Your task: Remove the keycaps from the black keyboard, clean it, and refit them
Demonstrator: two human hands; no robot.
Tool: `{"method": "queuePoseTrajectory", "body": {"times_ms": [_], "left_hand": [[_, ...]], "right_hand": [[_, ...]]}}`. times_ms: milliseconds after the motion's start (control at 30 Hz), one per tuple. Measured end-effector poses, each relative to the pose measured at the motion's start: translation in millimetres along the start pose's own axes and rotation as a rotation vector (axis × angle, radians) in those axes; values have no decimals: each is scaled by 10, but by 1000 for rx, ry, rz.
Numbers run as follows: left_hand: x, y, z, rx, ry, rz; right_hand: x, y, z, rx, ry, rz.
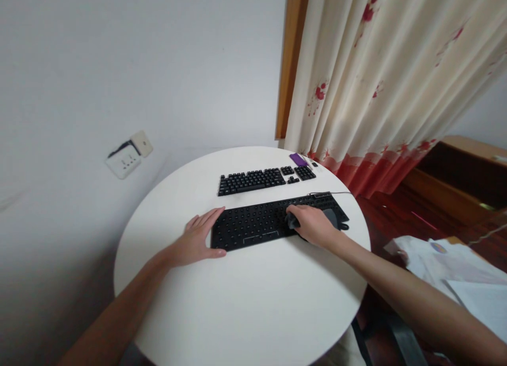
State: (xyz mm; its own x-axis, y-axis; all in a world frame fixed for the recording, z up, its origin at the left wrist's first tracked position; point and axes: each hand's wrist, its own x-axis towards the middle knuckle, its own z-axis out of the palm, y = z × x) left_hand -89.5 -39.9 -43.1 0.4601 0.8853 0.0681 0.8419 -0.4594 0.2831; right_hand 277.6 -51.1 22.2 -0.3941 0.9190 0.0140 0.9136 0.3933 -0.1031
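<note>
A bare black keyboard frame (253, 224) without keycaps lies on the round white table (245, 297). My left hand (197, 242) rests flat against its left end, fingers stretched out, thumb along the front edge. My right hand (312, 224) lies on the frame's right part, fingers curled over a dark grey cloth-like thing (330, 216) that I cannot make out clearly. Behind the frame, several black keycaps (263, 179) stand laid out in keyboard order on the table.
A purple flat item (298, 159) lies at the table's far edge beside the flowered curtain (376, 86). A thin cable (336, 193) leaves the frame's back right corner. A wall socket (125, 159) is at left. White papers (443, 260) lie at right on the floor.
</note>
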Motion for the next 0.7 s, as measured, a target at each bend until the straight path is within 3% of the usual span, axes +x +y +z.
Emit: {"method": "queuePoseTrajectory", "body": {"times_ms": [100, 233, 433, 600, 700], "left_hand": [[-2, 22, -17, -4, -15, -11], [-5, 18, -18, -20, -11, 7], [-16, 7, -10, -28, -9, 2], [-21, 57, -48, -34, -34, -13], [-29, 62, -52, -40, -26, 3]], "right_hand": [[45, -20, -21, -63, -46, -14], [61, 72, -75, -164, 14, 69], [65, 76, -33, -14, -68, 11], [48, 106, -36, -195, 49, 158], [31, 111, -37, -116, 21, 72]]}}
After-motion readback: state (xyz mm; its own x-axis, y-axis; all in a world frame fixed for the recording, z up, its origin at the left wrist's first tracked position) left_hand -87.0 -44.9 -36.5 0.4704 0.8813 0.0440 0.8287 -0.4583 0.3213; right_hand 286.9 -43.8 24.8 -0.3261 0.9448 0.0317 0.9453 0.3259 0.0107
